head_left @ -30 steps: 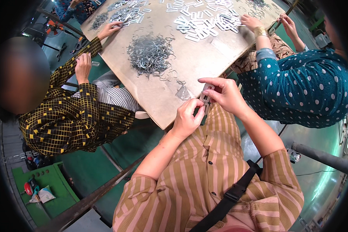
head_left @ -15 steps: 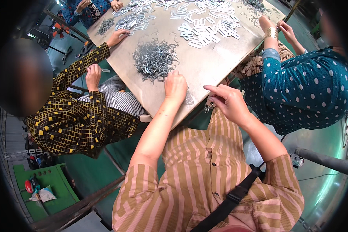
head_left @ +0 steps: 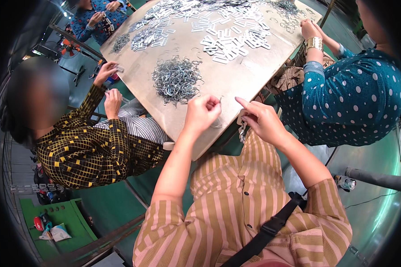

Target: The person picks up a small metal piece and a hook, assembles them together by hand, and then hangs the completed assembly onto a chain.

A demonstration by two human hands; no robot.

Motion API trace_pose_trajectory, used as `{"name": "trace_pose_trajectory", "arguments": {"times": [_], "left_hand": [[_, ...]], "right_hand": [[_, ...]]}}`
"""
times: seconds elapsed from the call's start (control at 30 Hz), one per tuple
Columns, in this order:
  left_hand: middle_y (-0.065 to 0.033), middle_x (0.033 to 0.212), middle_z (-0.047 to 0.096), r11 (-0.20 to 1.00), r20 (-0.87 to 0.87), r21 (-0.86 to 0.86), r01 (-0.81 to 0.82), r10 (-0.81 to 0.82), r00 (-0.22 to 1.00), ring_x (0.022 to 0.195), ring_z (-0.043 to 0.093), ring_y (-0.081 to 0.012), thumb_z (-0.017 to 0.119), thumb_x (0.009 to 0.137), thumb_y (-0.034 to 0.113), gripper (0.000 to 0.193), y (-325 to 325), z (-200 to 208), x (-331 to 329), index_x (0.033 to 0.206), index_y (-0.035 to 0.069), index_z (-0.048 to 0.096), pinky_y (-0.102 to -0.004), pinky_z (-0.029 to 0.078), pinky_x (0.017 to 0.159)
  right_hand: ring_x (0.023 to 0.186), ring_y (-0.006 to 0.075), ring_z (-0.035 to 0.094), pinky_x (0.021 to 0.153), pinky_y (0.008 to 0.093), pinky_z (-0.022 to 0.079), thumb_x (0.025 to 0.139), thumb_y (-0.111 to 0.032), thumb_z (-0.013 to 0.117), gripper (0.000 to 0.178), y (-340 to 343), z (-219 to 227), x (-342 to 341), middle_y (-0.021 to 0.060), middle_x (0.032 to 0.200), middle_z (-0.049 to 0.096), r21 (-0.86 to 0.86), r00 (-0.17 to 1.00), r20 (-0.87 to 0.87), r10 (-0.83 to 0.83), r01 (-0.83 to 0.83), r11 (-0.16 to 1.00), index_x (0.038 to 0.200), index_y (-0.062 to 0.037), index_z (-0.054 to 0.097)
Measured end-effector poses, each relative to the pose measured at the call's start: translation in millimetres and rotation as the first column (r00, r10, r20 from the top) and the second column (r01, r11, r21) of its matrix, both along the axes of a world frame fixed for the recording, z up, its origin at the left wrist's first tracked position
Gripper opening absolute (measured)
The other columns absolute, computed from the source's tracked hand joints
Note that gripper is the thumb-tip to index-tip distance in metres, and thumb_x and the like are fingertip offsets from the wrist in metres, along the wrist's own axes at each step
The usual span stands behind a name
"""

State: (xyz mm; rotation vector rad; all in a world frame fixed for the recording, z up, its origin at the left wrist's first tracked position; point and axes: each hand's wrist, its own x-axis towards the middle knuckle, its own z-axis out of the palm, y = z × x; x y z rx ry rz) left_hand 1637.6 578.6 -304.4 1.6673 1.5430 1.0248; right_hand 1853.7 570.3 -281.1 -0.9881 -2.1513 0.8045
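- Your left hand: thumb and fingertips pinched together on a small metal hook, its tip poking out above the grip.
- Your right hand: just right of the left grip, thumb and curled fingers closed on a slotted metal plate, index finger extended; small metal pieces hang below it.
- Hook pile: on the table, near, beyond and left of your left grip.
- Loose slotted plates: farther beyond both grips.
- Co-worker in teal dots: right of your right grip.
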Motion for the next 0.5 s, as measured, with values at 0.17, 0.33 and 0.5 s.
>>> {"name": "trace_pose_trajectory", "arguments": {"times": [0.17,0.33,0.5], "left_hand": [[-0.0065,0.080,0.062,0.929,0.107,0.352,0.118,-0.165,0.981,0.067,0.056,-0.0108,0.067,0.075,-0.002,0.011,-43.6,24.0,27.0,0.085,0.000,0.063,-0.0251,0.046,0.061],[-0.0101,0.083,0.061,0.796,-0.078,0.599,0.086,-0.049,0.996,0.072,0.058,-0.0233,0.065,0.075,-0.003,0.011,-40.5,10.8,37.0,0.084,0.002,0.061,-0.0297,0.047,0.065],[-0.0143,0.090,0.064,0.812,0.035,0.574,0.103,-0.150,0.988,0.081,0.063,-0.0282,0.062,0.075,-0.007,0.018,-46.5,-1.5,37.1,0.090,0.001,0.057,-0.0343,0.050,0.072]], "right_hand": [[0.070,0.0327,0.059,0.065,0.0400,0.047,0.073,0.004,0.065,0.076,-0.1,3.0,-6.8,0.0156,0.076,0.058,-0.070,1.000,-0.018,0.005,-0.006,0.998,0.141,-0.0121,0.036],[0.066,0.0344,0.058,0.063,0.0401,0.047,0.071,0.005,0.066,0.085,-4.5,8.0,-12.5,0.0157,0.075,0.058,-0.114,1.000,-0.017,0.023,-0.024,0.993,0.145,-0.0145,0.028],[0.066,0.0260,0.060,0.063,0.0346,0.049,0.072,0.002,0.068,0.084,5.5,8.0,-7.2,0.0123,0.076,0.061,-0.226,0.976,-0.167,0.142,-0.178,0.958,0.144,-0.0143,0.029]]}}
